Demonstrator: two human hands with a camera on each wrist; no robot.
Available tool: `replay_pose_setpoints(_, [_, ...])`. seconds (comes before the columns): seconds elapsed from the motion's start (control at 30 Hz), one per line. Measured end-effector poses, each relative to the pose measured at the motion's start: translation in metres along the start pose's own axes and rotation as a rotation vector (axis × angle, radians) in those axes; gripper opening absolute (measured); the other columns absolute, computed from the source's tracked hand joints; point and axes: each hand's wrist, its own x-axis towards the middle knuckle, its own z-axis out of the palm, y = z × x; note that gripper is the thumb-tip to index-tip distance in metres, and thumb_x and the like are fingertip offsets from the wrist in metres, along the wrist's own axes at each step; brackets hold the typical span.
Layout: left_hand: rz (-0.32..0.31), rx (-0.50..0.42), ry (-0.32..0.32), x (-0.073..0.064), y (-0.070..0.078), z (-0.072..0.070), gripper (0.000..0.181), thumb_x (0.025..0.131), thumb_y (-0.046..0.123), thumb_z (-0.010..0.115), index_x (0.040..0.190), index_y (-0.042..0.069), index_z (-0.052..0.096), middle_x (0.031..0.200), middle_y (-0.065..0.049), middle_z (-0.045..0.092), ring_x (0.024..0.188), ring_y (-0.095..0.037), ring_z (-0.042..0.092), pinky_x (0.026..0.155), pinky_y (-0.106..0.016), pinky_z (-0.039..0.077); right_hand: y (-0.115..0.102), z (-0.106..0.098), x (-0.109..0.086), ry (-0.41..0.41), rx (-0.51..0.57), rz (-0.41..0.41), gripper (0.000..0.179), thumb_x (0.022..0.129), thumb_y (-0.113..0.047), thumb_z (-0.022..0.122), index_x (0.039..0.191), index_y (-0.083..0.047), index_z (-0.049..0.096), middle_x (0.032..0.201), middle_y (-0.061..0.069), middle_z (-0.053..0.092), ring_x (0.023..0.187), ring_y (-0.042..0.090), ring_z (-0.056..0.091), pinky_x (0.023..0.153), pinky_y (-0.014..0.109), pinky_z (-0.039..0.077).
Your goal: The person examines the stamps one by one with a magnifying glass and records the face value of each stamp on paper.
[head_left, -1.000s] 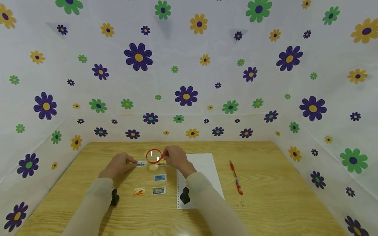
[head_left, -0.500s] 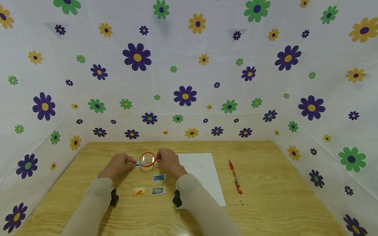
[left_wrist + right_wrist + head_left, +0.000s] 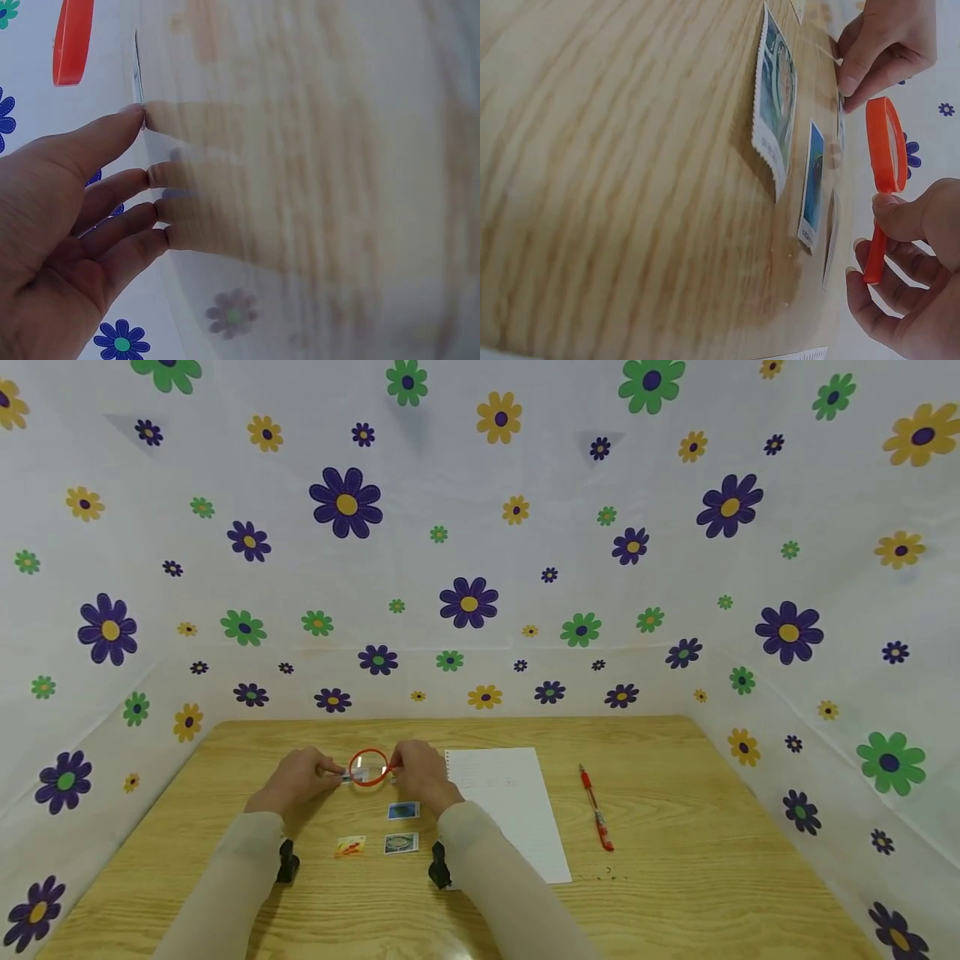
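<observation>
My right hand [image 3: 422, 772] holds a red magnifying glass [image 3: 883, 150] by its handle, its lens over a small stamp [image 3: 348, 778] at the back left of the table. At that stamp's left end, my left hand [image 3: 303, 774] pinches the edge between thumb and finger; the left wrist view shows the stamp edge-on [image 3: 137, 71]. Another stamp [image 3: 393, 780] is mostly hidden behind my right hand. Nearer lie a blue stamp [image 3: 403, 810], a greyish stamp with an oval picture [image 3: 401, 843] and a yellow-and-red stamp [image 3: 350, 847].
A sheet of lined, hole-punched paper [image 3: 525, 818] with faint writing lies right of the stamps, partly under my right sleeve. Farther right is a red pen [image 3: 596, 810], with dark crumbs [image 3: 609, 872] near it. Flower-printed sheeting [image 3: 480, 652] walls the table's back and sides.
My right hand has moved left with the magnifying glass, bringing the lens over the stamp at my left fingers. More of the paper shows now. The left hand has stayed in place.
</observation>
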Motion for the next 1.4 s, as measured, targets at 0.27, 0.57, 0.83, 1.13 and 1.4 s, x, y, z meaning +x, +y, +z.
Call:
replay_pose_setpoints(0.27, [-0.013,-0.017,-0.009,0.0029,-0.0008,0.0002,0.019,0.095,0.017,0.075,0.111,0.010,0.081,0.131,-0.024,0.069,0.123,-0.047,0.062,0.105,-0.063,0.049,0.0025,0.0021,0.0034,0.006,-0.003,0.016,0.007,0.098,-0.016,0.071,0.101,-0.012,0.076,0.098,0.002,0.076,0.080,0.013,0.067,0.064,0.024,0.053])
replay_pose_setpoints(0.57, [-0.003,-0.017,-0.015,0.0023,-0.0034,0.0006,0.019,0.094,0.016,0.075,0.111,0.010,0.081,0.132,-0.025,0.068,0.124,-0.050,0.061,0.106,-0.065,0.048,-0.0015,0.0024,0.0023,-0.028,0.021,0.018,0.006,0.099,-0.017,0.069,0.099,-0.014,0.074,0.095,0.000,0.074,0.076,0.011,0.063,0.064,0.023,0.051])
replay_pose_setpoints(0.83, [-0.003,-0.011,-0.016,0.0017,-0.0026,-0.0001,0.020,0.095,0.017,0.074,0.112,0.010,0.081,0.135,-0.026,0.066,0.128,-0.051,0.058,0.109,-0.066,0.046,-0.0016,0.0058,0.0016,-0.031,-0.016,0.019,0.005,0.095,-0.019,0.075,0.099,-0.015,0.074,0.094,-0.002,0.073,0.076,0.010,0.064,0.063,0.022,0.052])
replay_pose_setpoints(1.13, [0.012,0.005,-0.002,0.0027,-0.0046,0.0003,0.018,0.094,0.017,0.076,0.110,0.011,0.081,0.132,-0.027,0.067,0.123,-0.050,0.061,0.104,-0.065,0.049,0.0003,0.0071,0.0014,-0.031,0.014,0.004,0.006,0.094,-0.015,0.076,0.100,-0.013,0.074,0.094,0.000,0.074,0.074,0.010,0.064,0.061,0.021,0.051])
replay_pose_setpoints(1.4, [0.015,0.011,0.003,0.0027,-0.0047,-0.0002,0.017,0.094,0.018,0.075,0.109,0.011,0.082,0.131,-0.027,0.069,0.123,-0.049,0.062,0.106,-0.064,0.049,-0.0020,0.0067,0.0007,-0.033,0.029,-0.016,0.005,0.096,-0.013,0.072,0.100,-0.011,0.075,0.096,0.002,0.075,0.077,0.011,0.065,0.062,0.021,0.052])
